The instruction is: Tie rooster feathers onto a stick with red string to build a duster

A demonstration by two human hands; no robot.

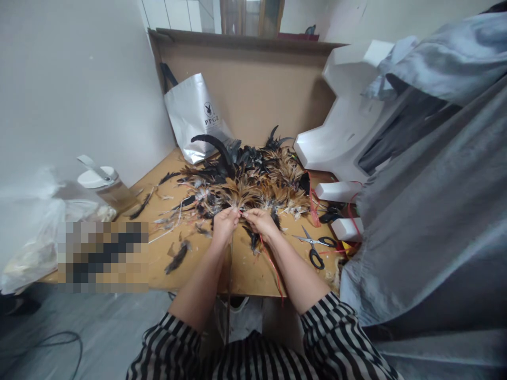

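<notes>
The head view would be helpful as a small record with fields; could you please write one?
Left hand: pinching the base of a fanned brown feather bunch
Right hand: fingertips closed beside the left's; exact grip too small to tell
Behind the hands: heap of brown and black feathers on a brown table
Scissors: black-handled metal scissors, blades apart, right of the right hand
String: thin red string, by the right forearm
Back left: silver bag with black print
</notes>
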